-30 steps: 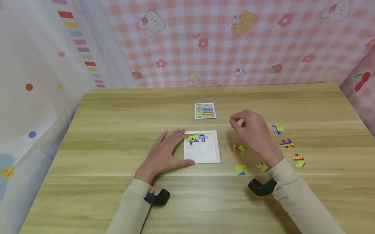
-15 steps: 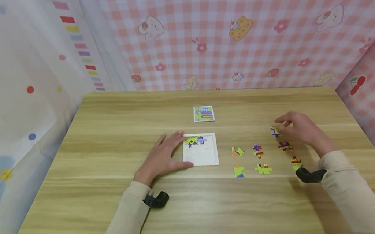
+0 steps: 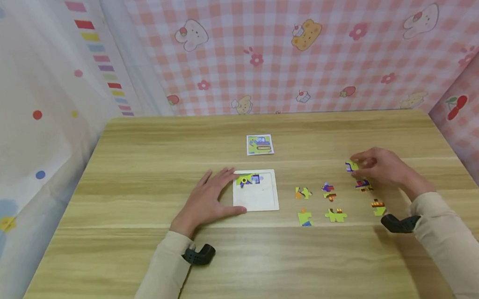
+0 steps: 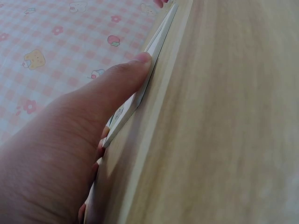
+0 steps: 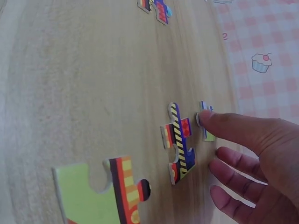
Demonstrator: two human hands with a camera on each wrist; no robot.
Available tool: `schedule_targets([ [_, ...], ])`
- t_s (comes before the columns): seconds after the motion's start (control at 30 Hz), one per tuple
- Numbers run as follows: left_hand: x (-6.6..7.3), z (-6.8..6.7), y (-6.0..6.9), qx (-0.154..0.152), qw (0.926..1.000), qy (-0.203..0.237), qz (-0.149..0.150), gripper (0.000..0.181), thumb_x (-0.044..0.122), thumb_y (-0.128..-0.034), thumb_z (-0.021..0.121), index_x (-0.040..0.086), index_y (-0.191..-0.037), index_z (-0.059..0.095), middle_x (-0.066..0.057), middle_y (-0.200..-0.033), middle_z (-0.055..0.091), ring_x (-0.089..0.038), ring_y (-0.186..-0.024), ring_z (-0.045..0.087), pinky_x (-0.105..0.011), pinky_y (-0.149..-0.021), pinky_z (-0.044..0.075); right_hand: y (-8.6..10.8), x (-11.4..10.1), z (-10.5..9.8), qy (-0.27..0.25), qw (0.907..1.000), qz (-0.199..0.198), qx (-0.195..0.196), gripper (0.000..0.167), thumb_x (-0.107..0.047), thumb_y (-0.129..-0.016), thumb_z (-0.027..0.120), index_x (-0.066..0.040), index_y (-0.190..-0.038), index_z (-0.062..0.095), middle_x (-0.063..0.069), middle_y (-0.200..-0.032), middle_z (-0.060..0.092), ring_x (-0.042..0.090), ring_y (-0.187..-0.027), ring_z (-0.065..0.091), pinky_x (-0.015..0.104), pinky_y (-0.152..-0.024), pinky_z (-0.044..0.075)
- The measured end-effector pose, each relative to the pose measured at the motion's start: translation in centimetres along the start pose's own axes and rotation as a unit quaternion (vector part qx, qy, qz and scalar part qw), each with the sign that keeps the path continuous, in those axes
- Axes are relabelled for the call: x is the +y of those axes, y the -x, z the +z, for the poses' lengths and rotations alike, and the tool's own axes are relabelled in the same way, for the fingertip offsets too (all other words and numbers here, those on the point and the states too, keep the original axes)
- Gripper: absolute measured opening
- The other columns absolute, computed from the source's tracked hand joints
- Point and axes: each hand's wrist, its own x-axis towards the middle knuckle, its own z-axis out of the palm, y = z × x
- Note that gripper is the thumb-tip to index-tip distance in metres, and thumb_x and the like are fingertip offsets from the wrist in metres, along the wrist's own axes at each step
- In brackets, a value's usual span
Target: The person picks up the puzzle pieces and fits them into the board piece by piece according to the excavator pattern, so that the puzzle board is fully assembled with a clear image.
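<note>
The left hand (image 3: 210, 201) lies spread at the left side of a white puzzle tray (image 3: 255, 204), index finger at its upper left corner and straight thumb on its lower left rim. Joined pieces (image 3: 248, 180) lie at the tray's upper left. At the right, the right hand (image 3: 382, 168) pinches a green and blue puzzle piece (image 3: 351, 166) between thumb and index finger. In the right wrist view the thumb touches that piece (image 5: 209, 134) near the table surface; the index fingertip is hidden there. A striped piece (image 5: 180, 140) lies beside it.
Several loose pieces lie between tray and right hand, among them an orange-green one (image 3: 303, 192), a purple-red one (image 3: 329, 191) and a green one (image 3: 336, 215). A picture card (image 3: 260, 144) lies behind the tray. Checked cloth (image 3: 275, 67) hangs behind the table.
From above the middle pieces, the right hand has moved right to the green and blue piece, and its thumb and index finger have closed on it. The left hand has stayed at the tray.
</note>
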Motion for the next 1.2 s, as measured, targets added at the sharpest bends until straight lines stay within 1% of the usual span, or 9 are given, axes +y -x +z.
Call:
schedule_targets([
  [0.1, 0.1, 0.0, 0.0, 0.000, 1.0000, 0.001, 0.000, 0.100, 0.078, -0.0799, 0.069, 0.024, -0.159, 0.042, 0.003, -0.169, 0.029, -0.015, -0.157, 0.021, -0.041, -0.130, 0.001, -0.1, 0.1, 0.0, 0.008, 1.0000, 0.000, 0.006, 0.049, -0.021, -0.093, 0.080, 0.009, -0.130, 0.066, 0.027, -0.114, 0.068, 0.036, -0.099, 0.063, 0.043, -0.079, 0.055],
  [0.17, 0.1, 0.0, -0.1, 0.002, 1.0000, 0.001, 0.001, 0.100, 0.078, -0.0798, 0.069, 0.024, -0.159, 0.042, 0.003, -0.169, 0.029, -0.015, -0.157, 0.021, -0.042, -0.130, 0.001, -0.1, 0.2, -0.1, 0.005, 0.9999, 0.011, 0.007, 0.048, -0.021, -0.093, 0.079, 0.008, -0.129, 0.066, 0.026, -0.113, 0.068, 0.035, -0.099, 0.062, 0.040, -0.077, 0.053],
  [0.4, 0.2, -0.3, -0.2, 0.000, 1.0000, 0.001, -0.002, 0.100, 0.079, -0.0795, 0.069, 0.024, -0.159, 0.042, 0.004, -0.169, 0.028, -0.014, -0.157, 0.020, -0.040, -0.130, 0.000, 0.1, -0.1, -0.1, -0.029, 0.9982, 0.052, 0.006, 0.047, -0.022, -0.095, 0.078, 0.007, -0.128, 0.062, 0.028, -0.121, 0.062, 0.044, -0.110, 0.059, 0.050, -0.088, 0.055],
  [0.5, 0.2, -0.3, -0.2, 0.002, 1.0000, -0.001, -0.002, 0.100, 0.079, -0.0797, 0.069, 0.024, -0.159, 0.042, 0.004, -0.169, 0.028, -0.014, -0.157, 0.020, -0.039, -0.130, 0.000, 0.1, -0.1, 0.0, -0.039, 0.9977, 0.054, 0.013, 0.044, -0.021, -0.095, 0.077, 0.006, -0.124, 0.061, 0.026, -0.118, 0.063, 0.042, -0.109, 0.059, 0.044, -0.086, 0.054],
  [0.63, 0.1, -0.2, -0.1, 0.003, 1.0000, -0.002, -0.001, 0.100, 0.078, -0.0800, 0.069, 0.024, -0.159, 0.042, 0.004, -0.169, 0.028, -0.014, -0.157, 0.020, -0.039, -0.130, 0.000, 0.0, -0.2, 0.2, -0.053, 0.9972, 0.046, 0.027, 0.040, -0.016, -0.095, 0.076, 0.008, -0.122, 0.060, 0.027, -0.113, 0.065, 0.037, -0.103, 0.062, 0.030, -0.077, 0.055],
  [0.77, 0.1, -0.1, 0.0, 0.000, 1.0000, 0.000, -0.003, 0.099, 0.078, -0.0801, 0.070, 0.024, -0.159, 0.042, 0.003, -0.169, 0.028, -0.014, -0.157, 0.020, -0.039, -0.130, -0.001, -0.3, -0.7, 0.6, -0.084, 0.9949, 0.042, 0.038, 0.035, -0.010, -0.097, 0.072, 0.010, -0.123, 0.060, 0.028, -0.111, 0.066, 0.027, -0.093, 0.065, 0.023, -0.067, 0.057],
  [0.9, 0.0, -0.1, 0.1, -0.002, 1.0000, 0.002, -0.006, 0.100, 0.077, -0.0797, 0.070, 0.025, -0.159, 0.041, 0.004, -0.169, 0.028, -0.014, -0.157, 0.020, -0.039, -0.129, -0.001, -0.6, -2.2, 0.9, -0.091, 0.9926, 0.028, 0.076, 0.029, -0.010, -0.098, 0.070, 0.008, -0.120, 0.065, 0.026, -0.107, 0.069, 0.014, -0.083, 0.064, 0.021, -0.065, 0.056],
  [1.03, 0.0, 0.0, 0.0, -0.001, 1.0000, 0.000, -0.006, 0.100, 0.079, -0.0795, 0.069, 0.025, -0.159, 0.041, 0.004, -0.169, 0.027, -0.014, -0.157, 0.020, -0.039, -0.130, 0.000, -1.1, -4.7, 1.5, -0.112, 0.9878, 0.009, 0.108, 0.025, -0.009, -0.098, 0.072, 0.005, -0.118, 0.069, 0.023, -0.100, 0.072, 0.013, -0.075, 0.068, 0.023, -0.062, 0.057],
  [1.2, 0.0, -0.1, 0.1, 0.001, 1.0000, -0.002, -0.002, 0.100, 0.079, -0.0799, 0.068, 0.024, -0.159, 0.041, 0.003, -0.169, 0.028, -0.015, -0.157, 0.021, -0.041, -0.130, 0.001, -1.9, -8.2, 3.2, -0.152, 0.9839, -0.022, 0.091, 0.024, -0.006, -0.097, 0.072, 0.007, -0.117, 0.070, 0.021, -0.094, 0.075, 0.021, -0.072, 0.071, 0.023, -0.063, 0.058],
])
